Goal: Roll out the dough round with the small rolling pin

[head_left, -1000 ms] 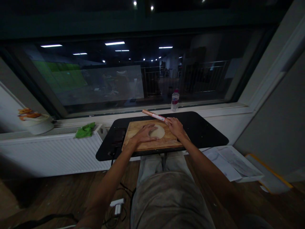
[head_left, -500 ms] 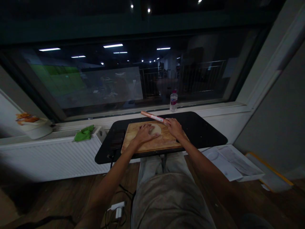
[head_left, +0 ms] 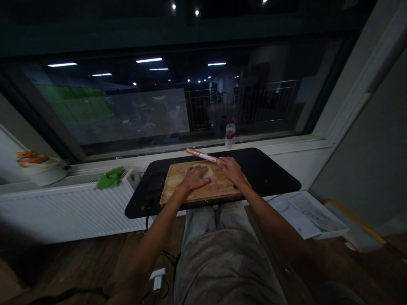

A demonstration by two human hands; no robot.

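Note:
A pale, flat round of dough point(head_left: 209, 173) lies on a wooden cutting board point(head_left: 174, 192). My left hand point(head_left: 194, 178) rests on its left side with the fingers spread and covers much of it. At the right of the board, my right hand point(head_left: 232, 169) is closed around one end of a wooden rolling pin point(head_left: 202, 155) with a printed label. The pin slants up and to the left, beyond the dough's far edge. Its near end is hidden in my fingers.
The board sits on a black table point(head_left: 270, 173) by a window. A water bottle point(head_left: 230, 134) stands behind, on the sill. To the left are a radiator point(head_left: 79, 212), a green cloth point(head_left: 110, 178) and a white pot point(head_left: 47, 174). A white box point(head_left: 321, 216) lies low at right.
My left hand has shifted slightly right and covers more of the dough. My right hand and the rolling pin hold nearly the same place. The whole view has moved a little.

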